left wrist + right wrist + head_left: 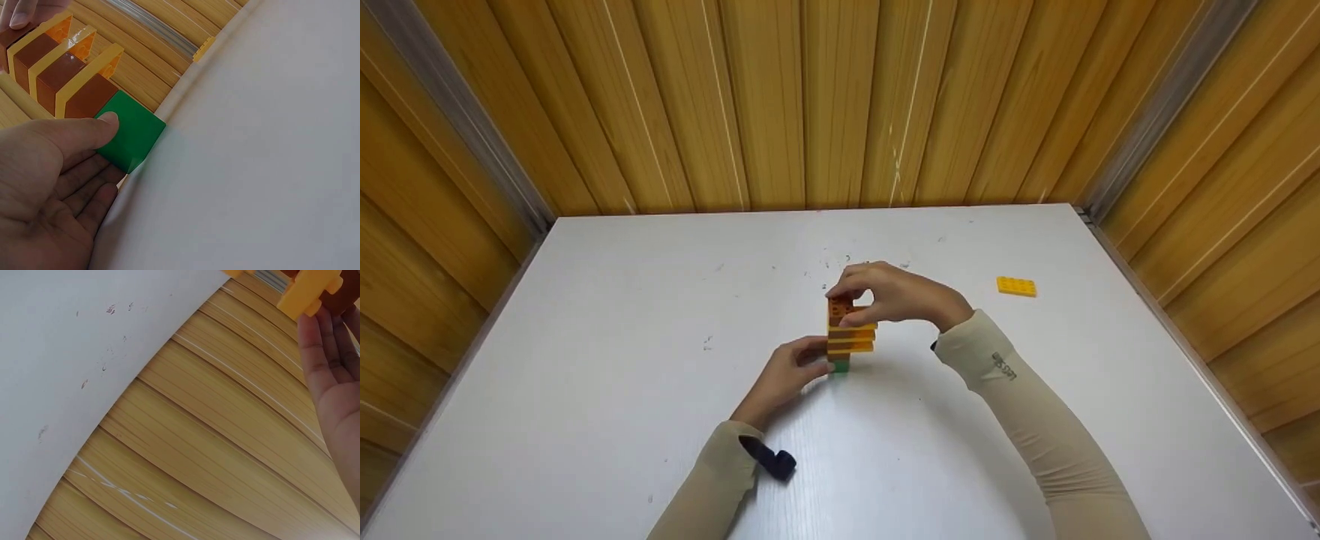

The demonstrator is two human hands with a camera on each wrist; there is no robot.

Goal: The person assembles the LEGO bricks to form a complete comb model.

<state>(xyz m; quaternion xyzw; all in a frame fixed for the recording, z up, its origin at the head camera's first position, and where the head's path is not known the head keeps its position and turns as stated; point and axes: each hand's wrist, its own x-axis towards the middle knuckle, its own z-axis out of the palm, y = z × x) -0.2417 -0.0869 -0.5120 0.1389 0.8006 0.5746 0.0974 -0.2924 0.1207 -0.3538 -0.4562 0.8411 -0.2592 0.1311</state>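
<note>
A tower of building bricks stands upright on the white table. At its foot is a green brick (pixel 841 367), and above it brown bricks (pixel 90 95) alternate with thin yellow plates (pixel 862 346) that jut out to the right. My left hand (pixel 784 375) grips the tower low down, its thumb on the green brick in the left wrist view. Up at the top, my right hand (pixel 892 292) holds the uppermost brown brick (pixel 838 306) between thumb and fingers. In the right wrist view, its fingers touch a studded yellow plate (pixel 306 292); most of the tower is out of frame there.
One loose yellow plate (pixel 1016 286), studs up, lies toward the back right of the white table (pixel 660 300). Wood-patterned panels (pixel 840 105) rise behind the table and on both sides. Small dark marks dot the tabletop behind the tower.
</note>
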